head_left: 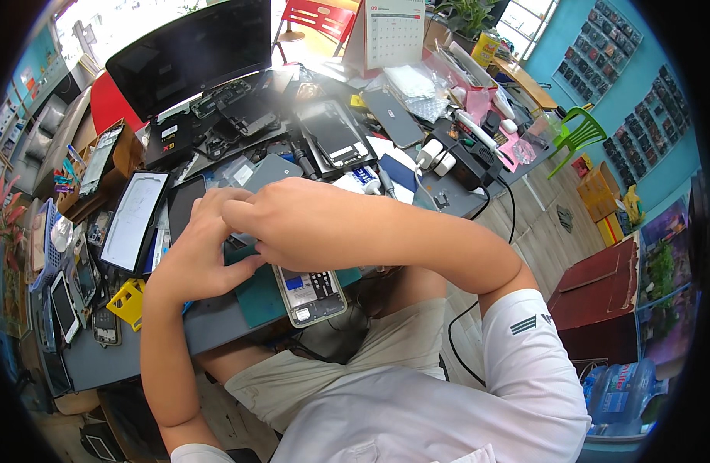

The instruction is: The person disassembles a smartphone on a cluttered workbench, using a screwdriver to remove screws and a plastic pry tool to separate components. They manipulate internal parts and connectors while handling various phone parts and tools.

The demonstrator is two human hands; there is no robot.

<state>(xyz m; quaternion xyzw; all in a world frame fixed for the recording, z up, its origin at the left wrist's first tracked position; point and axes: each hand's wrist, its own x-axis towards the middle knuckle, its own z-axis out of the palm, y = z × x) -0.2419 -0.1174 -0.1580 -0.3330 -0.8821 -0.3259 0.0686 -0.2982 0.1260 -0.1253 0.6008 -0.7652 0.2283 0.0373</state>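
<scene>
1. Opened phone (316, 309): on the green mat (256, 302) at the table's (166, 351) near edge, its far end hidden by the hands.
2. Left hand (196, 251) and right hand (281, 212) bunched together; grip cannot be told.
3. Seemingly close work; next calls for steadiness.

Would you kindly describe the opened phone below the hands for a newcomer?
Find the gray desk, then the teal mat at its near edge. The opened phone shows against it, below the right hand; a blue patch among bare inner parts sets it apart from its neighbours.
</scene>
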